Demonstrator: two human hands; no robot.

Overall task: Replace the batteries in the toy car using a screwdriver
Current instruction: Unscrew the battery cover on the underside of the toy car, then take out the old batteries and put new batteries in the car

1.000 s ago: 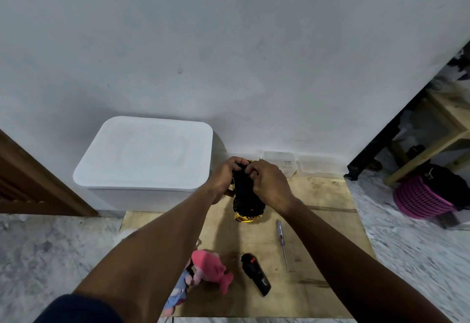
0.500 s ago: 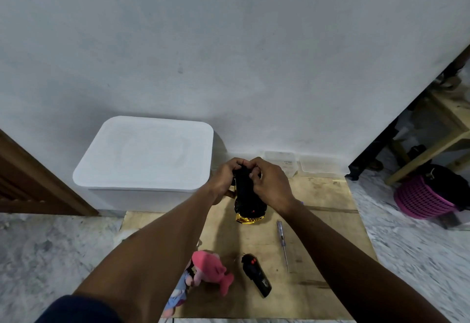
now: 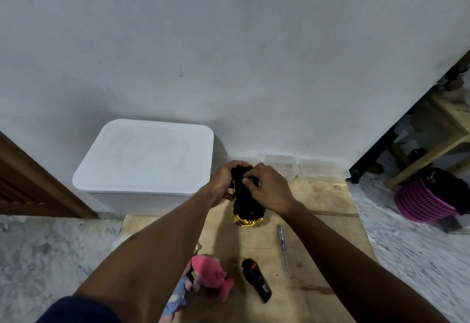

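Note:
The toy car (image 3: 248, 208) is black underneath with a gold body and is held belly-up above the wooden board (image 3: 318, 221). My left hand (image 3: 223, 182) grips its left side and far end. My right hand (image 3: 269, 187) curls over the right side, fingertips pressing on the black underside near the far end. The screwdriver (image 3: 282, 246) lies loose on the board to the right, near my right forearm. What my fingertips touch on the underside is hidden.
A black remote control (image 3: 256, 279) and a pink plush toy (image 3: 206, 274) lie on the board's near part. A large white lidded box (image 3: 145, 159) stands at the left against the wall. Two clear small containers (image 3: 282, 166) sit by the wall. A pink basket (image 3: 422, 198) stands far right.
My right hand's fingers have shifted a little over the car's underside. The car has stayed almost in place between both hands.

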